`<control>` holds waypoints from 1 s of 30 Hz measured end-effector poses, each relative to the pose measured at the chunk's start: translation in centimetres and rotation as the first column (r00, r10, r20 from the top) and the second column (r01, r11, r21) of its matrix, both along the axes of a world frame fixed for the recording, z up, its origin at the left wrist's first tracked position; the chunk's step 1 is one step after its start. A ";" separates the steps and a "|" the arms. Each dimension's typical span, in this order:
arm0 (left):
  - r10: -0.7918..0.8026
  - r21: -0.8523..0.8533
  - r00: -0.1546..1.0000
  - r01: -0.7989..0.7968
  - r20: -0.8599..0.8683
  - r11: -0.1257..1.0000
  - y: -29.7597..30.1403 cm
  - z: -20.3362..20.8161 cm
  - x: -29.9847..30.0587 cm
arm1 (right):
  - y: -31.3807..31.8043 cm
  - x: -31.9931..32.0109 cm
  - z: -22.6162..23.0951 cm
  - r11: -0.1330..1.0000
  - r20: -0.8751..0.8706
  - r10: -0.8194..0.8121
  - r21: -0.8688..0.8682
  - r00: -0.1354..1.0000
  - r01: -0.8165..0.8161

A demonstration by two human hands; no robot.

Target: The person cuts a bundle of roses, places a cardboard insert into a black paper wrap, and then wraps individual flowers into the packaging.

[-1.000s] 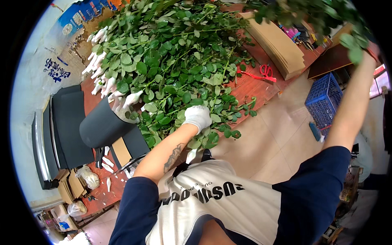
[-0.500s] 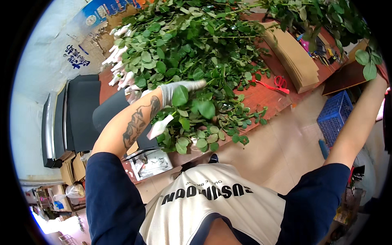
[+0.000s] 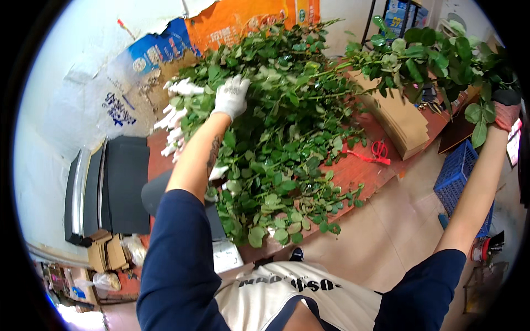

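A large heap of leafy flower stems (image 3: pixel 265 149) covers the table, with white-sleeved flower heads (image 3: pixel 175 118) along its left side. My left hand (image 3: pixel 232 98), in a white glove, rests over the far left part of the heap. Its fingers look stretched out and slightly apart, and no stem shows in them. Out at the far right, my right hand (image 3: pixel 505 113) wears a dark and reddish glove. It is closed round a bunch of leafy stems (image 3: pixel 425 60) that extends leftward over the table; the bunch's ends within the grip are hidden.
Red-handled scissors (image 3: pixel 380 151) lie on the red tabletop (image 3: pixel 361 174), right of the heap. Behind them is a stack of brown cardboard sheets (image 3: pixel 395 116). A blue plastic crate (image 3: pixel 458 171) stands below my right forearm. Black sheets (image 3: pixel 127 185) stand at the left.
My left hand has moved farther away over the heap. A sleeved stem that was blurred beside my left forearm now lies among the others. The view has tilted up; my right hand still holds its bunch.
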State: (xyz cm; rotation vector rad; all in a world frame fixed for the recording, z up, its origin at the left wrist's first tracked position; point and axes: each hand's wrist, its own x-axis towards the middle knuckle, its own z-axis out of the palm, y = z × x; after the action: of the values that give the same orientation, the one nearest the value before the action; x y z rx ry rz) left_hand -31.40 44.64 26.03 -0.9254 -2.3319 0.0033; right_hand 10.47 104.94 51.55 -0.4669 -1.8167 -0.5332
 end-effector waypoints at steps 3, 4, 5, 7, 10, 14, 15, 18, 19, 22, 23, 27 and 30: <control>0.079 -0.171 0.985 -0.051 0.156 0.984 1.4 -0.4 -1.7 | -0.1 2.2 0.8 0.999 -0.030 -0.044 0.019 0.999 0.045; 0.094 -0.256 0.978 -0.044 0.186 0.966 1.5 0.1 -1.4 | -0.2 2.8 0.9 0.998 -0.033 -0.056 0.023 0.998 0.056; 0.090 -0.338 0.961 0.003 0.261 0.941 1.9 1.2 -1.7 | -0.2 3.6 1.0 0.997 -0.037 -0.074 0.026 0.997 0.075; 0.010 -0.371 0.984 0.057 0.177 0.927 2.4 3.1 -1.3 | 0.4 5.5 1.2 0.993 -0.049 -0.112 0.025 0.993 0.113; -0.135 -0.369 0.991 0.120 -0.015 0.921 4.5 8.3 0.3 | 1.1 9.9 1.5 0.983 -0.054 -0.181 0.034 0.982 0.183; -0.311 -0.219 0.877 0.243 -0.366 0.945 7.1 16.7 3.3 | 2.0 15.7 1.6 0.965 -0.043 -0.259 0.034 0.965 0.260; -0.295 -0.206 0.872 0.230 -0.391 0.951 7.4 18.5 2.8 | 1.9 17.0 1.4 0.959 -0.030 -0.282 0.034 0.959 0.283; -0.318 -0.176 0.873 0.270 -0.369 0.946 6.3 23.8 3.8 | 1.5 20.1 0.2 0.945 -0.007 -0.326 0.017 0.946 0.326; -0.256 -0.114 0.903 0.230 -0.346 0.966 6.0 24.3 3.4 | 1.3 21.0 -0.7 0.943 -0.001 -0.332 0.003 0.943 0.332; -0.322 -0.014 0.804 0.365 -0.500 0.931 6.6 22.3 -2.1 | 0.2 23.1 -3.1 0.935 0.042 -0.355 -0.009 0.934 0.356; -0.298 -0.017 0.820 0.332 -0.488 0.943 6.9 21.6 -4.2 | 0.2 23.1 -4.4 0.937 0.053 -0.348 -0.014 0.936 0.349; -0.361 -0.119 0.852 0.342 -0.378 0.932 10.6 17.6 -3.7 | 0.3 22.7 -8.8 0.934 0.124 -0.356 0.003 0.926 0.358; -0.452 -0.206 0.806 0.403 -0.382 0.892 13.7 16.6 1.2 | 0.7 20.7 -9.9 0.932 0.154 -0.361 0.068 0.920 0.355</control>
State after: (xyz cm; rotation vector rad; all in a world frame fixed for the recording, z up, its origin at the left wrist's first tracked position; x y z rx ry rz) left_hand -30.24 58.39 42.65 -1.3482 -1.6990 0.1405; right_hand 31.21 105.61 41.62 -0.7558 -1.8824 -0.8794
